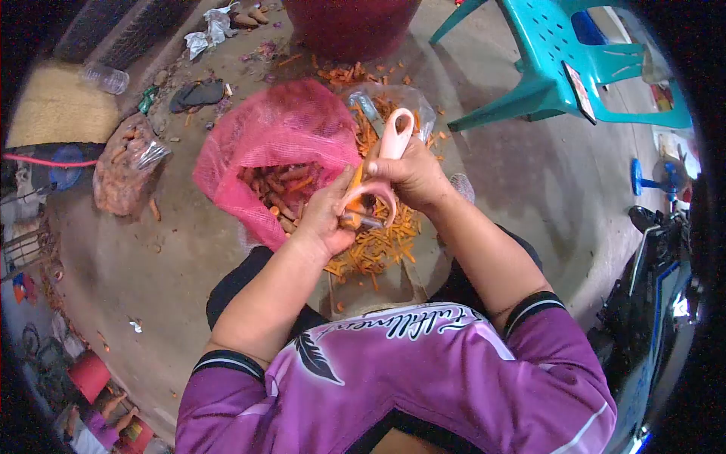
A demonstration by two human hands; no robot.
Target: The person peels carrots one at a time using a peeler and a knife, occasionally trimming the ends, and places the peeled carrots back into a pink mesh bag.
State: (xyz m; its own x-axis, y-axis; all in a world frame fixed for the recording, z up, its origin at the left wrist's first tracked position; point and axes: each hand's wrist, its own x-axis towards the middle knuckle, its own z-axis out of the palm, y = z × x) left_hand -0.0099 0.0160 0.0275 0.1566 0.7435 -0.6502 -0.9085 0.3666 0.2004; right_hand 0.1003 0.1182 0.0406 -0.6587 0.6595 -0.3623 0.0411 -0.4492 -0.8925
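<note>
Just right of the pink mesh sack (283,117), we pinch an orange root (358,181) in our left hand (329,217). Our right hand (412,172) wraps around the handle of a pink peeler (392,145), its curved head beside the root. Orange strips (382,246) lie heaped right of the sack; beyond it stands a dark red tub (352,26).

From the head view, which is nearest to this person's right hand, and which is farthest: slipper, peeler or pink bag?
From the right hand:
1. Peeler: held in it.
2. Pink bag: on the floor, ahead to the left.
3. Slipper: farther left, past the bag.
</note>
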